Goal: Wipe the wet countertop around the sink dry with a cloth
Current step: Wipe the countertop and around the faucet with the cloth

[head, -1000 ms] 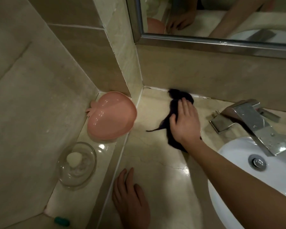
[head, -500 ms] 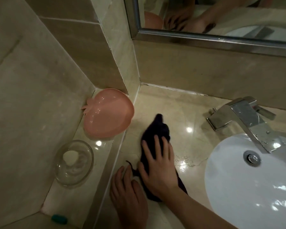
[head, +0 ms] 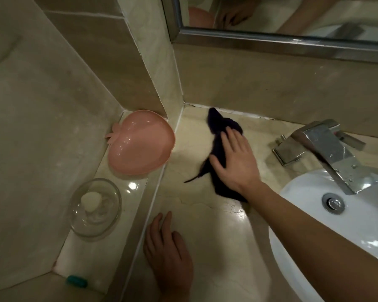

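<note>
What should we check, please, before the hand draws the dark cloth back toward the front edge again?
1. Right hand flat on the dark purple cloth: ok.
2. Left hand resting on the beige marble countertop, away from the cloth: ok.
3. Pink peach-shaped plastic dish off the wiping path, on the side ledge: ok.
4. Chrome faucet apart from the cloth: ok.
5. Countertop dry: cannot tell; glare only.

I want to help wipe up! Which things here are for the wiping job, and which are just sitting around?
For the job: dark cloth, right hand pressing it, left hand resting on the countertop, white sink.

Just sitting: pink dish, glass bowl, faucet, mirror.
</note>
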Action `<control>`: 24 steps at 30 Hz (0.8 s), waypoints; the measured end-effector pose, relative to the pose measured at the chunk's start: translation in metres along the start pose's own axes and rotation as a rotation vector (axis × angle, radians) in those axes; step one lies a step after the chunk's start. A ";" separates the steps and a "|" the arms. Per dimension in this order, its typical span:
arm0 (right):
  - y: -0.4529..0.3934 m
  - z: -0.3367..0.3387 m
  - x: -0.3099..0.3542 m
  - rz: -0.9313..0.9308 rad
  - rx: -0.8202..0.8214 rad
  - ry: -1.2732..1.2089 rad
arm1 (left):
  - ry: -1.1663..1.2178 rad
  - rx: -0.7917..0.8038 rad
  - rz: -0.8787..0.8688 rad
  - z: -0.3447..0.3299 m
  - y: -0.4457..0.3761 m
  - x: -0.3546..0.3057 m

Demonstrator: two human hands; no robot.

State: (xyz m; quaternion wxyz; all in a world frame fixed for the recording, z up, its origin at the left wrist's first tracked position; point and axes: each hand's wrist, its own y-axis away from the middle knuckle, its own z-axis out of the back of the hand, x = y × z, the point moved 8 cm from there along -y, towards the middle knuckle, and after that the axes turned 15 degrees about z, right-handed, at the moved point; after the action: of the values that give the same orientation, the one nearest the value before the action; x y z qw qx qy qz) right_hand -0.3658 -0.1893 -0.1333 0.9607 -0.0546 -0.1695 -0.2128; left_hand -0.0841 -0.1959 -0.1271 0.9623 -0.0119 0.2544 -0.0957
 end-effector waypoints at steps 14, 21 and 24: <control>0.125 -0.044 0.120 0.042 0.030 -0.017 | -0.017 0.108 0.077 -0.003 -0.001 0.006; 0.052 -0.053 0.129 0.111 0.064 -0.016 | -0.055 0.109 0.054 -0.007 0.000 0.008; 0.032 -0.054 0.129 0.090 0.045 -0.018 | -0.041 0.070 0.039 -0.006 -0.001 0.007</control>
State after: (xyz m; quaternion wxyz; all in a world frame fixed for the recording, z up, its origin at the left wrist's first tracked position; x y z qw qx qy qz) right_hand -0.2260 -0.2205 -0.1403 0.9687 -0.0422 -0.1803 -0.1652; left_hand -0.0815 -0.1982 -0.1357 0.9688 0.0249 0.2312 -0.0854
